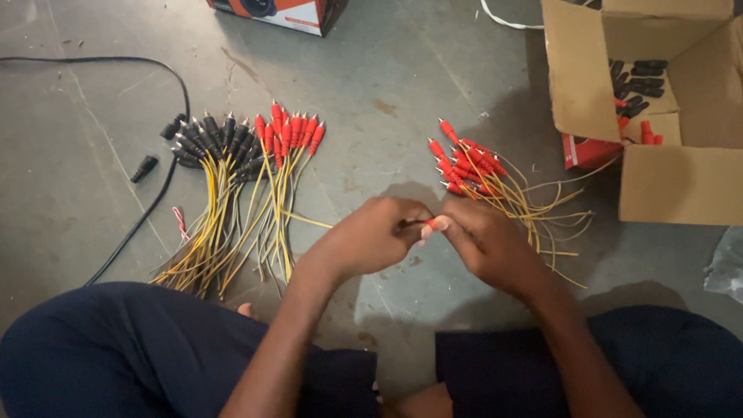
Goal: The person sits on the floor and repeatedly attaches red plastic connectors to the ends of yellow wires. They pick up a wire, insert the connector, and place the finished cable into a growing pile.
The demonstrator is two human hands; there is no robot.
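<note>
Your left hand (371, 236) and right hand (484, 244) pinch one red plug (431, 224) between fingertips, midway above the floor. Box (588, 77) at right holds black and red plugs; red-plug wires (495, 182) lie just beyond your right hand.

This looks like a small, informal assembly workshop set up on a bare, stained concrete floor (402, 85). Bundles of yellow wires with red plugs (290, 135) and black plugs (205, 135) lie sorted in fans, and an open cardboard box (673, 186) holds loose plug shells. The person sits on the floor rather than at a bench.
</note>
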